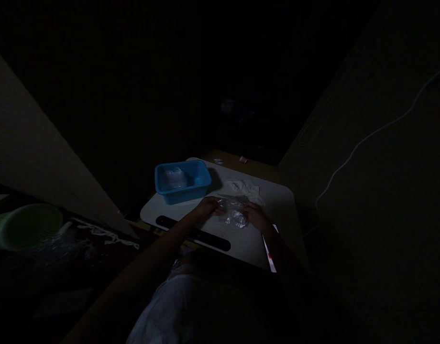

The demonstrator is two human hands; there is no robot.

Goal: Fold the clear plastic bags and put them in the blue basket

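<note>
Between my hands, just above the white tabletop (184, 215), is a crinkled clear plastic bag (233, 212). My left hand (207, 208) grips its left side with the fingers closed. On the other side, my right hand (255, 215) is closed on the right edge. Behind the bag lie some pale, printed flat pieces (245, 185), too dim to name. A blue plastic basin (184, 195) stands on the table to the left, and a clear, pale stack or packet (175, 177) sits inside it.
A lit phone screen (270, 253) shows beneath my right forearm. To the left on the floor is a green basket (31, 227) beside clear plastic. A white cable (367, 137) runs down the right wall. Small scraps (243, 159) lie beyond the table's far edge.
</note>
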